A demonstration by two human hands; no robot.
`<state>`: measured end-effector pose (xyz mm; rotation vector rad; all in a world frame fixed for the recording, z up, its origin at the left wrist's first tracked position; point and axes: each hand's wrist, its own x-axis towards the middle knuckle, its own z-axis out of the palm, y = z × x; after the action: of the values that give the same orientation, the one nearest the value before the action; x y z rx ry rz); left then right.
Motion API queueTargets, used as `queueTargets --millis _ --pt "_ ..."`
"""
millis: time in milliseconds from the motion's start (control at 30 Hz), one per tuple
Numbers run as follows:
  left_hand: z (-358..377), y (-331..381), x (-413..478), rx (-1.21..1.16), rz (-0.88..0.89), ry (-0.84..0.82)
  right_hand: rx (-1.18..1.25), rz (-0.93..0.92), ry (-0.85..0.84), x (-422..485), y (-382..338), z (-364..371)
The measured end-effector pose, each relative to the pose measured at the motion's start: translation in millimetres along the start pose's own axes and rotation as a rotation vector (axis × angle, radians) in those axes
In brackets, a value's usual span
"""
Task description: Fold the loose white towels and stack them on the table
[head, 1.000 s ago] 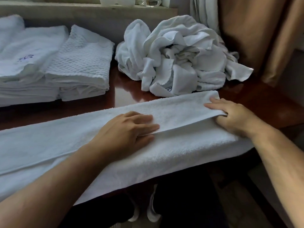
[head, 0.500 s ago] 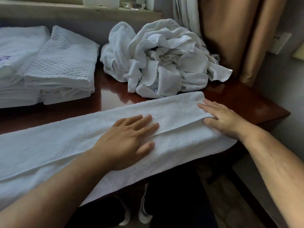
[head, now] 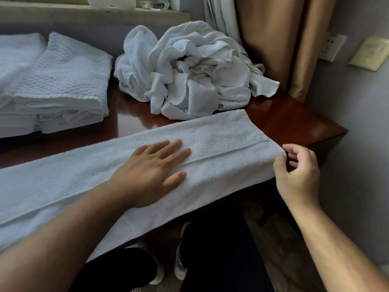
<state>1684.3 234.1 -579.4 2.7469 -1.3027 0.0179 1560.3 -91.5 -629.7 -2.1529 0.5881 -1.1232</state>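
Note:
A long white towel (head: pixel 221 140), folded lengthwise into a strip, lies along the front edge of the dark wooden table (head: pixel 294 123). My left hand (head: pixel 151 171) presses flat on its middle, fingers straight and spread. My right hand (head: pixel 296 173) is at the strip's right end with its fingers loosely curled. The thumb tip touches the towel's end, and a dark gap shows between thumb and fingers. A heap of loose white towels (head: pixel 189 70) sits at the back of the table. Two stacks of folded white towels (head: pixel 63 85) stand at the left.
The table's right corner ends just past my right hand, with a grey wall and wall sockets (head: pixel 332 47) beyond. Tan curtains (head: pixel 273 39) hang behind the heap. A ledge (head: pixel 94 13) runs along the back. My dark-clothed legs (head: pixel 210 260) are below the table edge.
My right hand has slid off the top of the towel's right end and curled its fingers beside that end. My left hand stays flat on the middle. The camera view shifted right.

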Motion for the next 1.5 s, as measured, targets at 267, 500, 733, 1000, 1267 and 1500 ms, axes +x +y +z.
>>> queueTargets --millis 267,500,733,1000,1267,1500 --pt "0 2 -1 -0.014 -0.014 0.005 0.143 0.541 -0.336 -12 30 -7" --pt "-2 3 -2 -0.068 -0.032 0.038 0.241 0.38 -0.262 -12 15 -27" --pt "-25 18 1 -0.329 -0.069 0.034 0.792 0.305 -0.455 25 -22 -38" --pt "-39 56 4 -0.347 0.007 0.032 0.492 0.091 -0.497 72 -62 -22" --pt "-41 54 18 -0.38 -0.166 -0.105 0.09 -0.199 -0.335 96 -71 8" --pt "-45 40 38 -0.603 -0.324 0.02 0.085 -0.111 -0.327 115 -67 35"
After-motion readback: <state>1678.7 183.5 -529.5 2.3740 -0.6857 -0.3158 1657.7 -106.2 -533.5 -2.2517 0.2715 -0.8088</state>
